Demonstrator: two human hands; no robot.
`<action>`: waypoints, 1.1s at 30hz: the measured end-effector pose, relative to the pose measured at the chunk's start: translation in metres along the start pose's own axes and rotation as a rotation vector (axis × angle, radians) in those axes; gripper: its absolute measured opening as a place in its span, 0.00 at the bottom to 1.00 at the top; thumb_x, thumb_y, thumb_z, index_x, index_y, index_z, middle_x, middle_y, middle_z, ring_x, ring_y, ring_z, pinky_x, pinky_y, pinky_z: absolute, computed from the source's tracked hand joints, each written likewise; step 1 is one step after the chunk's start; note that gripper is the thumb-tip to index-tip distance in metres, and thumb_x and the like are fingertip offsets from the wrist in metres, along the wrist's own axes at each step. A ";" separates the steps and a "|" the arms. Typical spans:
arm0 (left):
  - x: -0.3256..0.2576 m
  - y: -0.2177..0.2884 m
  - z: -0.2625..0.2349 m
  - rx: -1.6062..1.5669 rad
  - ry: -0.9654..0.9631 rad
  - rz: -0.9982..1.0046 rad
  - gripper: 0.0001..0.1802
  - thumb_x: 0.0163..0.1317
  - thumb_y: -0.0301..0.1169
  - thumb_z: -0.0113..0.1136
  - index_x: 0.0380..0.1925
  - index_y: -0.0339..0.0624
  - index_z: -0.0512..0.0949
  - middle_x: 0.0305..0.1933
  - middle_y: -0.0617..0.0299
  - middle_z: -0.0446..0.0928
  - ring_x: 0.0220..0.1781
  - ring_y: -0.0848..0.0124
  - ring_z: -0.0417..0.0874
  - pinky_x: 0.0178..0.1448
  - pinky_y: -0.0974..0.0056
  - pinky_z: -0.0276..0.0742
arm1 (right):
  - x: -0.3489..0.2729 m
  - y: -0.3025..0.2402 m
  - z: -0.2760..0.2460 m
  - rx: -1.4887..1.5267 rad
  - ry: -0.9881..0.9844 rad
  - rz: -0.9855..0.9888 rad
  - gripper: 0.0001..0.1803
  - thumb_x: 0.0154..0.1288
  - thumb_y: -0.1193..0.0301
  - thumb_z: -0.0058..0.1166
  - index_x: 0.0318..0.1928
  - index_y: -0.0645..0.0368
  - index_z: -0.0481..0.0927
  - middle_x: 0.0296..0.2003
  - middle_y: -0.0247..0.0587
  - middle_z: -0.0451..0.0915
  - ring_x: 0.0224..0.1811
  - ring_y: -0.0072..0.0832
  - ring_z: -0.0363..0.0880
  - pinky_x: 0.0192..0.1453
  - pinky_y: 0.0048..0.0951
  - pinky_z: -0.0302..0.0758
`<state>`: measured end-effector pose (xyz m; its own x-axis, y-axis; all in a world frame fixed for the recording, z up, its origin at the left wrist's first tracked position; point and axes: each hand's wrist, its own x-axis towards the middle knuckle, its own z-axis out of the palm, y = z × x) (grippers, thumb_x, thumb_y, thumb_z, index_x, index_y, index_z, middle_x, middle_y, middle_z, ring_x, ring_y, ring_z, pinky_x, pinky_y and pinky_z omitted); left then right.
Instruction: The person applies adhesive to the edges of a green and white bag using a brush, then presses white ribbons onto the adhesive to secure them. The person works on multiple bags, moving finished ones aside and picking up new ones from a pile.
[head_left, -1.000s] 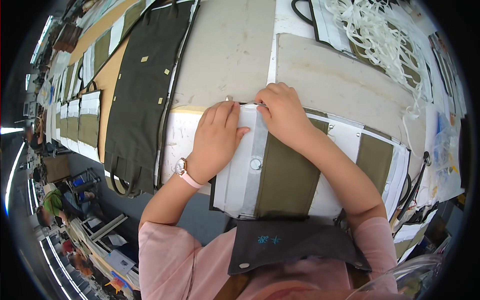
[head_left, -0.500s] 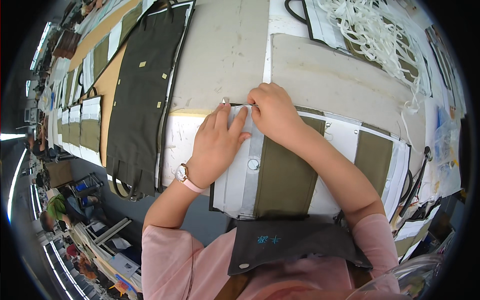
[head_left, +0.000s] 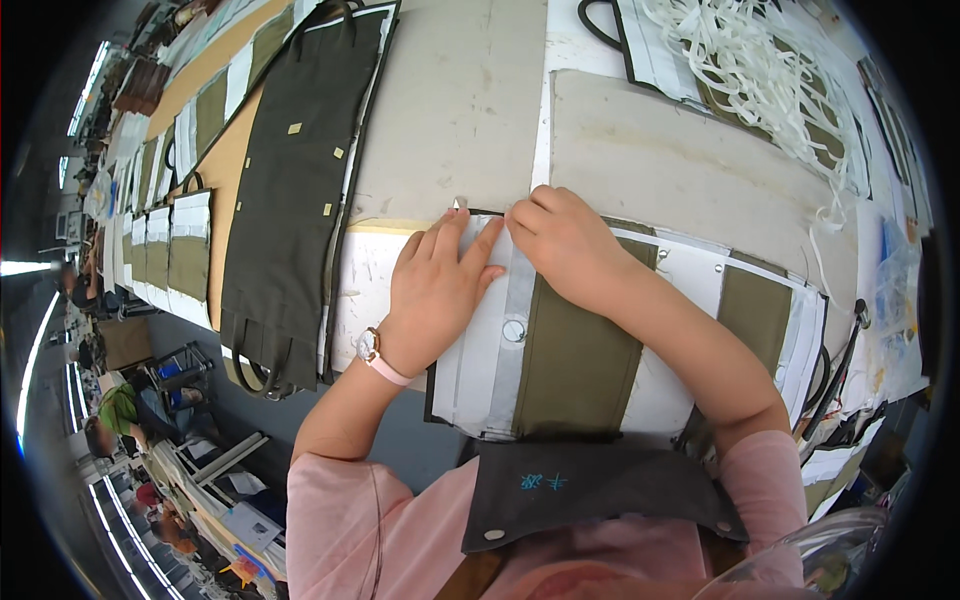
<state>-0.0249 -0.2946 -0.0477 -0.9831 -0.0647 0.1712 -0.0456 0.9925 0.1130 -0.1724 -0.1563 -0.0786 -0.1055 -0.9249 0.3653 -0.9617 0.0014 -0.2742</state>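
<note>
A bag panel (head_left: 585, 360) in white and olive bands with dark edging lies across the table in front of me. My left hand (head_left: 437, 290), a pink-strapped watch on its wrist, rests flat on the panel's white left part, fingers spread and fingertips near the far edge. A small pale pointed piece (head_left: 458, 204) shows just past those fingertips. My right hand (head_left: 562, 245) is closed at the same far edge, its fingers curled in a pinch on the panel; the fingertips are partly hidden. Below the hands, a round metal snap (head_left: 513, 331) sits on the grey-white strip.
A large dark bag (head_left: 290, 200) with handles lies at the left, beside smaller olive-and-white panels (head_left: 188, 250). A heap of white tape (head_left: 765, 75) lies on another bag at the far right. A black stick-like tool (head_left: 845, 345) and clear plastic (head_left: 900, 295) are at the right edge.
The whole view has shifted slightly. My right hand has come a little nearer to me along the panel's edge, its fingers more curled. My left hand stays flat on the panel.
</note>
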 end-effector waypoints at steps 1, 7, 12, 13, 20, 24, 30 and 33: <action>-0.001 -0.001 0.002 -0.017 0.016 -0.009 0.27 0.61 0.39 0.61 0.59 0.40 0.72 0.55 0.48 0.73 0.56 0.53 0.77 0.58 0.57 0.74 | 0.000 -0.001 0.000 -0.013 -0.007 -0.006 0.11 0.47 0.77 0.54 0.34 0.66 0.80 0.36 0.37 0.75 0.40 0.33 0.71 0.46 0.31 0.73; 0.007 -0.002 -0.003 -0.095 -0.013 -0.039 0.25 0.63 0.36 0.60 0.58 0.38 0.72 0.50 0.50 0.74 0.51 0.55 0.77 0.54 0.57 0.75 | -0.001 -0.005 0.001 -0.064 0.000 -0.006 0.12 0.48 0.76 0.55 0.36 0.66 0.80 0.37 0.36 0.75 0.41 0.31 0.70 0.46 0.30 0.72; 0.007 -0.003 0.001 -0.020 -0.019 -0.017 0.24 0.62 0.35 0.61 0.57 0.37 0.74 0.49 0.51 0.74 0.50 0.57 0.76 0.53 0.58 0.74 | -0.002 -0.003 0.007 -0.046 0.079 0.016 0.13 0.50 0.75 0.55 0.38 0.65 0.80 0.36 0.35 0.73 0.40 0.30 0.70 0.44 0.29 0.71; 0.006 -0.003 0.001 -0.007 -0.018 -0.017 0.24 0.61 0.35 0.61 0.56 0.37 0.75 0.50 0.52 0.74 0.50 0.57 0.76 0.54 0.58 0.74 | -0.002 -0.004 0.006 -0.080 0.049 0.028 0.13 0.50 0.74 0.56 0.39 0.64 0.80 0.36 0.35 0.73 0.40 0.30 0.70 0.44 0.29 0.71; 0.013 0.014 0.010 0.060 0.023 -0.049 0.23 0.60 0.33 0.62 0.55 0.35 0.74 0.53 0.51 0.73 0.53 0.56 0.76 0.59 0.52 0.71 | 0.003 -0.010 0.002 -0.085 0.120 0.199 0.03 0.50 0.75 0.58 0.28 0.60 0.80 0.32 0.36 0.74 0.39 0.34 0.73 0.41 0.33 0.71; 0.001 0.026 0.007 0.021 0.039 -0.025 0.24 0.60 0.31 0.61 0.57 0.37 0.73 0.53 0.50 0.72 0.54 0.54 0.74 0.61 0.49 0.68 | -0.002 0.005 -0.016 0.308 0.013 0.507 0.04 0.55 0.76 0.56 0.25 0.62 0.79 0.31 0.44 0.77 0.37 0.43 0.77 0.42 0.41 0.73; 0.006 0.034 0.007 -0.023 0.044 -0.016 0.26 0.59 0.32 0.62 0.58 0.38 0.72 0.52 0.51 0.72 0.52 0.54 0.74 0.59 0.51 0.69 | 0.005 0.010 -0.005 0.367 0.004 0.495 0.04 0.54 0.77 0.55 0.25 0.64 0.79 0.29 0.48 0.77 0.36 0.45 0.78 0.43 0.43 0.73; 0.009 0.030 0.011 -0.039 0.016 -0.002 0.26 0.59 0.32 0.62 0.58 0.39 0.73 0.52 0.51 0.72 0.51 0.55 0.75 0.58 0.53 0.70 | 0.007 0.009 0.002 0.326 0.093 0.511 0.03 0.52 0.76 0.56 0.26 0.64 0.79 0.30 0.48 0.77 0.37 0.44 0.77 0.45 0.41 0.72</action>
<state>-0.0372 -0.2641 -0.0539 -0.9800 -0.0686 0.1867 -0.0402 0.9876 0.1517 -0.1810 -0.1636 -0.0805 -0.5683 -0.8011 0.1878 -0.6584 0.3059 -0.6877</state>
